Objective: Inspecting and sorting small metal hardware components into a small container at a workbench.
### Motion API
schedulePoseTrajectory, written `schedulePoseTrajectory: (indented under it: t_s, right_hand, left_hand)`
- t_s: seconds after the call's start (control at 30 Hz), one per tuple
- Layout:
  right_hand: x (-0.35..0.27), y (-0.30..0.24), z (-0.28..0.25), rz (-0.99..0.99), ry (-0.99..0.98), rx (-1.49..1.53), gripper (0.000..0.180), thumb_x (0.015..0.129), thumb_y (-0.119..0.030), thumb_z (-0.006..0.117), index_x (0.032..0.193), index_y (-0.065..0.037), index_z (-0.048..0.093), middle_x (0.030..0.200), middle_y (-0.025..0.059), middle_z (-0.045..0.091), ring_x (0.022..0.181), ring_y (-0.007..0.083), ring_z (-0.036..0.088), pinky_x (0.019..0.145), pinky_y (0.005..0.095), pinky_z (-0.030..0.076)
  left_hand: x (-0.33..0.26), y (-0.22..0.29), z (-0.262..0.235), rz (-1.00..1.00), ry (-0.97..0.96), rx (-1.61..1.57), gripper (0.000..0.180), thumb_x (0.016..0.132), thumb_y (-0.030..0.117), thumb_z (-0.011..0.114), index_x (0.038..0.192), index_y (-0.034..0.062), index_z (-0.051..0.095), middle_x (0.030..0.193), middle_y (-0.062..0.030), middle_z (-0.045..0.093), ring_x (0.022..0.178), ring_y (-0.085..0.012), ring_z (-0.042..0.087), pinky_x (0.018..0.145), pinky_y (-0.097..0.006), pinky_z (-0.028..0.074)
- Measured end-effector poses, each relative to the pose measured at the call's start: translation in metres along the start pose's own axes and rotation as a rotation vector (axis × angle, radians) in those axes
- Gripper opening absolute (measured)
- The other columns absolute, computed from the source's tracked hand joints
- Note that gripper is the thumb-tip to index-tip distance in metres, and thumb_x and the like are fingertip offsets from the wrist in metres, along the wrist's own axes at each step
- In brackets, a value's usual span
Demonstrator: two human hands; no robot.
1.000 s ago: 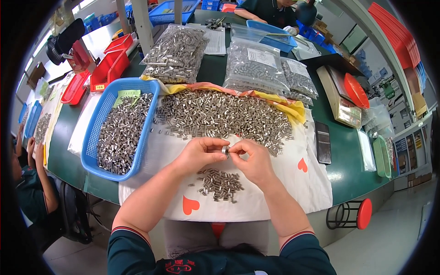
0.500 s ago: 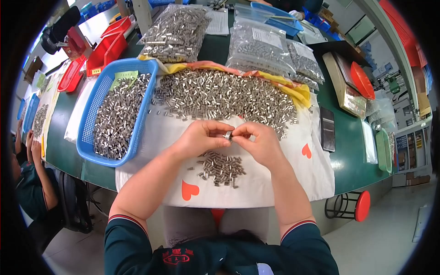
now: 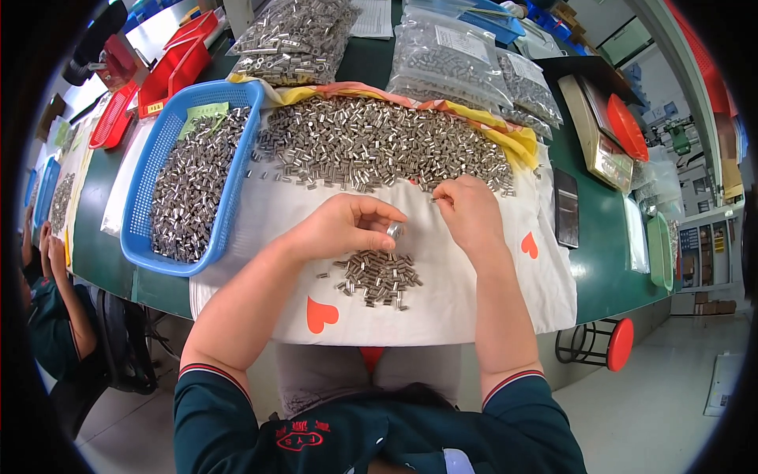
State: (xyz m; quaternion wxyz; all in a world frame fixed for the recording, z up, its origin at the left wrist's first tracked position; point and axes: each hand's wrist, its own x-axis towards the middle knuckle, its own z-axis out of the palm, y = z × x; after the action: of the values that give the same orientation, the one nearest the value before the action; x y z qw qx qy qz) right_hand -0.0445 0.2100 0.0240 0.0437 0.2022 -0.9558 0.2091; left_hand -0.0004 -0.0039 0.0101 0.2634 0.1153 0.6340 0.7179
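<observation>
My left hand (image 3: 343, 225) is closed, thumb and fingers pinching a small round metal ring (image 3: 395, 230) over the cloth. Farther right, my right hand (image 3: 471, 213) is pinched at the front edge of the large heap of short metal sleeves (image 3: 379, 146). A small metal sleeve (image 3: 433, 200) peeks out at its fingertips, mostly hidden. Below my left hand lies a smaller pile of sleeves (image 3: 377, 276) on the white cloth (image 3: 268, 229), which has red hearts printed on it.
At the left stands a blue basket (image 3: 138, 229) of sleeves with a green slip. Clear bags of metal parts (image 3: 450, 59) line the back. A dark flat case (image 3: 566, 207) lies right of the cloth. Red trays (image 3: 174, 75) and a person (image 3: 63, 292) are at the far left.
My hands were together at the ring. The right hand has moved away, right and farther out, to the large heap. The left hand stays with the ring.
</observation>
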Motion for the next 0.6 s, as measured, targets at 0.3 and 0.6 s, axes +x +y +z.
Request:
schedulePoseTrajectory:
  t_s: [0.3, 0.6]
  right_hand:
    - [0.001, -0.012, 0.008, -0.046, 0.001, 0.061, 0.002, 0.069, -0.007, 0.059, 0.068, -0.006, 0.061, 0.073, 0.0078, 0.057, 0.078, 0.0265, 0.054, 0.071, 0.0358, 0.044]
    - [-0.001, -0.015, 0.020, -0.212, 0.080, -0.050, 0.003, 0.067, -0.007, 0.060, 0.067, -0.004, 0.059, 0.072, 0.0091, 0.059, 0.071, 0.0251, 0.056, 0.066, 0.0366, 0.044]
  left_hand:
    - [0.005, -0.008, -0.004, 0.038, 0.117, -0.116, 0.034, 0.077, 0.002, 0.063, 0.110, 0.0006, 0.055, 0.087, -0.0002, 0.059, 0.079, -0.0051, 0.055, 0.070, -0.019, 0.046]
    - [0.007, -0.009, -0.006, 0.043, 0.136, -0.203, 0.033, 0.078, 0.002, 0.062, 0.110, -0.0001, 0.054, 0.094, -0.0031, 0.060, 0.084, -0.0075, 0.057, 0.074, -0.021, 0.047]
